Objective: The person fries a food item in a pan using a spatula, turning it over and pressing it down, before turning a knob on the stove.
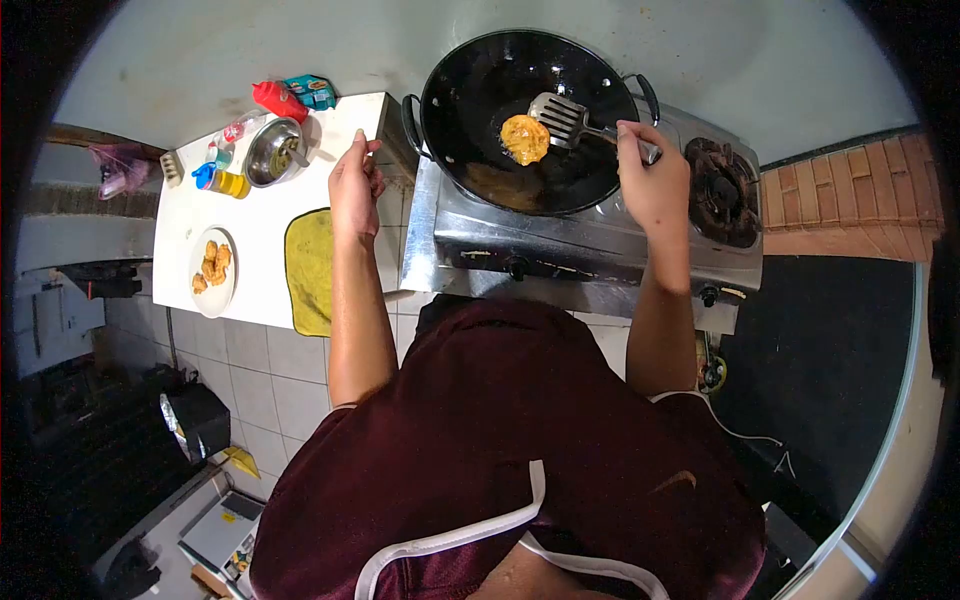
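My right hand (657,185) grips the handle of a metal slotted spatula (561,118). The spatula's blade reaches into a black wok (470,75), its edge touching a golden-brown fried fritter (526,140). A little oil glistens around the fritter at the bottom of the pan. Left of the wok, my left hand (357,188) hovers over the right side of a white table (265,215). Its fingers are curled in with the thumb stretched out, and nothing shows in them.
Under the wok is a steel gas stove (590,245); a bare burner (722,190) sits at its right. The table bears a metal bowl (273,152), a plate of fried pieces (232,285), a yellow-green cloth (308,270), a red bottle (280,101) and a blue-capped bottle (222,182).
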`<state>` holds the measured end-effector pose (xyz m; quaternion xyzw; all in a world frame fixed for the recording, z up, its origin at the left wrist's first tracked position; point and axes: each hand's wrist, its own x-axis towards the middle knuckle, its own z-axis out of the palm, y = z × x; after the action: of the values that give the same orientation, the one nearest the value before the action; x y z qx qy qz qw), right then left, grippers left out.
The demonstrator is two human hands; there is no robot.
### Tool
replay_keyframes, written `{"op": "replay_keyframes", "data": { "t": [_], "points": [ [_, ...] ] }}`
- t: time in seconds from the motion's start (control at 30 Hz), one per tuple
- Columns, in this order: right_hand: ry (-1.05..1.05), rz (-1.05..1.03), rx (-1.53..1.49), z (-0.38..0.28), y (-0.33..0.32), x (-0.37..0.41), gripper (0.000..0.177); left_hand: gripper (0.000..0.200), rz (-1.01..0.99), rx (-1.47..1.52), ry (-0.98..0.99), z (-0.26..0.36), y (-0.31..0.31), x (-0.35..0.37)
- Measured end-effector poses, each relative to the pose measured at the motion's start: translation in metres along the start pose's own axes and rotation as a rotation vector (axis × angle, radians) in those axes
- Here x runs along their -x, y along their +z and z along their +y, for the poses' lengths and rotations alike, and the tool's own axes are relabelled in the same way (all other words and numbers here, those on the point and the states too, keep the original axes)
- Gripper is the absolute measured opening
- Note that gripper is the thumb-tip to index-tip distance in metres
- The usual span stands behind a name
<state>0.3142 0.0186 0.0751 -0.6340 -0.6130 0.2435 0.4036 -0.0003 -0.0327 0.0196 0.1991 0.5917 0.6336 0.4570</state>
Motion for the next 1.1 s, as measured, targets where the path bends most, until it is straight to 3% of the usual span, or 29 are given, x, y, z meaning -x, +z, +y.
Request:
{"op": "replay_keyframes", "data": {
  "t": [0.3, 0.5, 0.57, 0.67, 1.1],
  "points": [
    [-0.003, -0.041, 0.007, 0.016, 0.016, 0.003, 0.03, 0.039, -0.003, 0.017, 0.002, 0.0, -0.003, -0.001],
    [0.249, -0.195, -0.098, 0.008, 0.014, 0.015, 0.029, 0.038, 0.005, 0.022, 0.003, 0.003, -0.003, 0.002],
    [-0.009, -0.135, -0.121, 0.024, 0.022, 0.025, 0.026, 0.038, 0.012, 0.021, 0.002, 0.002, -0.004, 0.003],
    [-0.146, -0.196, -0.067, 0.008, 0.008, 0.045, 0.023, 0.036, 0.017, 0.024, 0.005, 0.003, -0.007, 0.005],
    [-0.08, -0.229, -0.183, 0.022, 0.004, 0.062, 0.02, 0.029, -0.032, -0.197, -0.101, -0.022, -0.031, 0.034]
  ]
}}
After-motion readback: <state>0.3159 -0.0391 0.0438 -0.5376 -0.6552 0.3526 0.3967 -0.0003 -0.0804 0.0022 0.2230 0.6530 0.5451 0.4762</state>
